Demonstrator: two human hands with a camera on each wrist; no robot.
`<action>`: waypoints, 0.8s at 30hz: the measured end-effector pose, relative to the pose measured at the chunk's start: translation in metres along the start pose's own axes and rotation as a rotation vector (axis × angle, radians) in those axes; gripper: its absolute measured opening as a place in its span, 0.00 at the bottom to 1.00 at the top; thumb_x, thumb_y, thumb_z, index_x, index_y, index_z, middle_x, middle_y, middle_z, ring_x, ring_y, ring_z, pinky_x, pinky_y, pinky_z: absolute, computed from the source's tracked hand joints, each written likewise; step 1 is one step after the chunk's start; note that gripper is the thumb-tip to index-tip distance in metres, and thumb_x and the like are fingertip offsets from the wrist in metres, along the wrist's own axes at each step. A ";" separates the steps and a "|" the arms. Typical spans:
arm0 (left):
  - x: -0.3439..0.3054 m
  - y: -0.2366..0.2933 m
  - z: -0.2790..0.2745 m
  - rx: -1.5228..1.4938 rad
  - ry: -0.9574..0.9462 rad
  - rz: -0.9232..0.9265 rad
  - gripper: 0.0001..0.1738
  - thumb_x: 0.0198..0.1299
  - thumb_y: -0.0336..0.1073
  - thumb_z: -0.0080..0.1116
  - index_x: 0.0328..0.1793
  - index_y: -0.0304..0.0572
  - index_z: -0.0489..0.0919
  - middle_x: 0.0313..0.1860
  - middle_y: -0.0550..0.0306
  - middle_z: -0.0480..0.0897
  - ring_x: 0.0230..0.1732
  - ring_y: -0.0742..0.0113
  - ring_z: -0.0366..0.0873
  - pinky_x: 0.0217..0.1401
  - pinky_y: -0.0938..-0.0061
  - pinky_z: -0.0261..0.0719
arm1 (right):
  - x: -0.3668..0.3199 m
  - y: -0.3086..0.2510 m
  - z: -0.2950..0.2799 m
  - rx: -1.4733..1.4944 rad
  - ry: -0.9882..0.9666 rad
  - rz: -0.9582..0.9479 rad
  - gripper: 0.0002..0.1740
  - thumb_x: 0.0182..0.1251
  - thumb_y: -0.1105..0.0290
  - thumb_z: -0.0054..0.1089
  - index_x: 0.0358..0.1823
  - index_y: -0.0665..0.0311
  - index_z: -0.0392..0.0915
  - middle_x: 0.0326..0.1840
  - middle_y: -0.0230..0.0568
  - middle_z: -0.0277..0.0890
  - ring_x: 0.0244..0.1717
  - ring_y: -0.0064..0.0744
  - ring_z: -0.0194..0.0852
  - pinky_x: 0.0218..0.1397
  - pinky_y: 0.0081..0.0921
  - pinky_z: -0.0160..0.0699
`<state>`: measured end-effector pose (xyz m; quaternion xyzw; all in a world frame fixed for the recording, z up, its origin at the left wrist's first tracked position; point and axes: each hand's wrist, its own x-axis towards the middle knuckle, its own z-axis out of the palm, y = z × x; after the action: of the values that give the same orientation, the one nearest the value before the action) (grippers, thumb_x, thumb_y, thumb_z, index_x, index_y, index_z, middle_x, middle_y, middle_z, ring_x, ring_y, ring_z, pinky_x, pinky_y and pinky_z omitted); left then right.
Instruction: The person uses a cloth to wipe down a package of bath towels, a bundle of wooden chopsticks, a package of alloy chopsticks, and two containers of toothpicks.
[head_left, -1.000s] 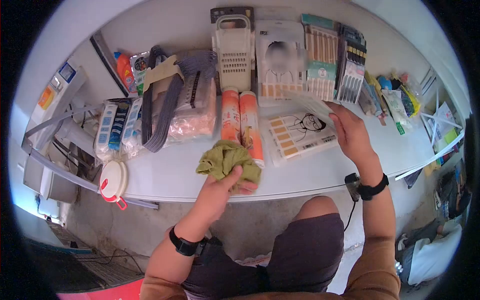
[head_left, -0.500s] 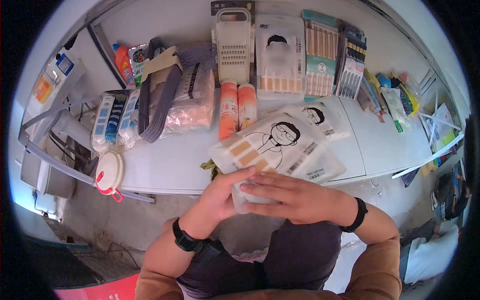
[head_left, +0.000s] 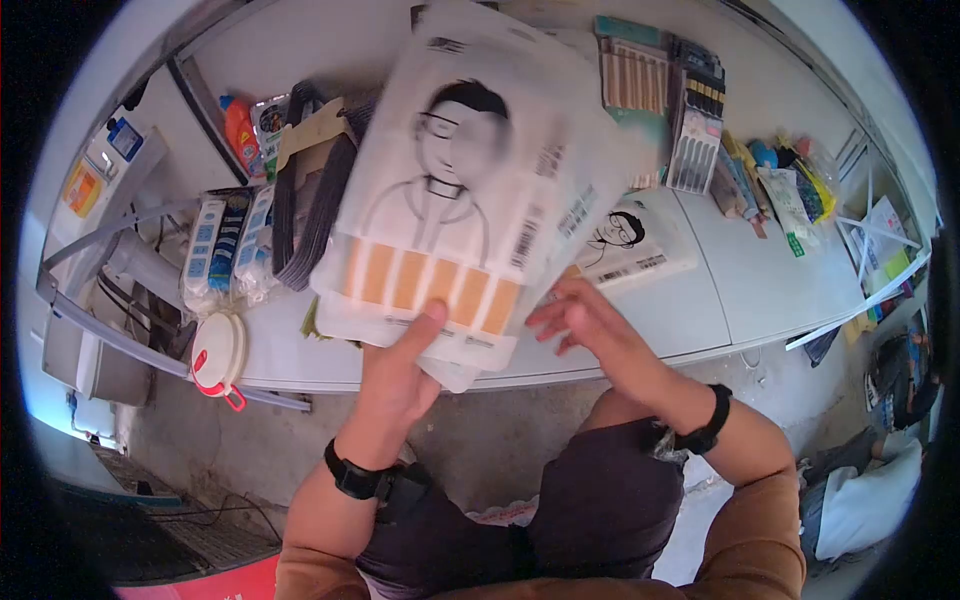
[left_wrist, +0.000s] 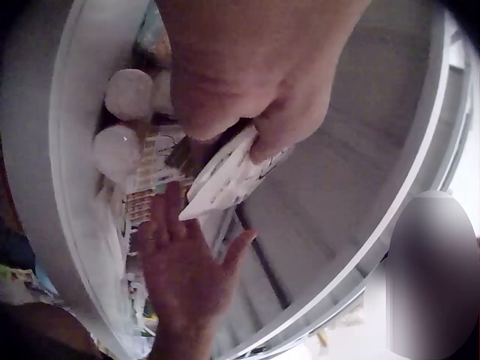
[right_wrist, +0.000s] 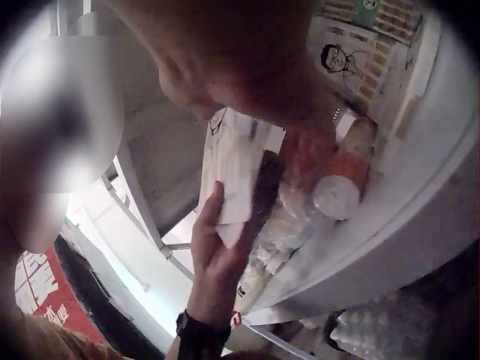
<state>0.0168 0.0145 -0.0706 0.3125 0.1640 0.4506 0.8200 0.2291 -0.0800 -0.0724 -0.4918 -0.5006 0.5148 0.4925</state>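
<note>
My left hand [head_left: 398, 375] grips the lower edge of a small stack of flat white packets [head_left: 545, 190], thumb across the front one. Its front shows a line drawing of a person in glasses above a row of tan panels. A bit of green cloth [head_left: 311, 318] pokes out at the stack's lower left; the rest is hidden behind it. Just right of the stack, my right hand [head_left: 590, 320] holds nothing; its spread fingers show in the left wrist view. Another such packet [head_left: 635, 240] lies on the white table [head_left: 660, 315] behind that hand.
Bundled grey hangers [head_left: 300, 200], wrapped sponges [head_left: 212, 245] and a white-and-red lid [head_left: 220, 350] are on the left. Chopstick packs [head_left: 637, 80] and a cutlery-like pack [head_left: 697, 130] stand at the back right, near small bagged goods [head_left: 795, 200]. Orange-topped tubes [right_wrist: 349, 165] are hidden from the head view.
My left hand first held the green cloth while my right held packets at the right. Both hands then met on the packets; now the left holds them raised, and the right has let go.
</note>
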 end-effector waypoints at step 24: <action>0.001 -0.002 -0.026 0.793 -0.282 -0.084 0.13 0.65 0.35 0.56 0.50 0.34 0.74 0.39 0.58 0.78 0.41 0.71 0.76 0.46 0.74 0.75 | 0.149 -0.009 -0.163 -0.370 0.420 -0.369 0.31 0.69 0.72 0.54 0.70 0.61 0.52 0.65 0.34 0.65 0.64 0.25 0.61 0.65 0.23 0.61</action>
<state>0.0047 0.0240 -0.0914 0.6555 0.2233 0.2718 0.6682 0.3876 0.0743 -0.0676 -0.5692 -0.5539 0.2047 0.5721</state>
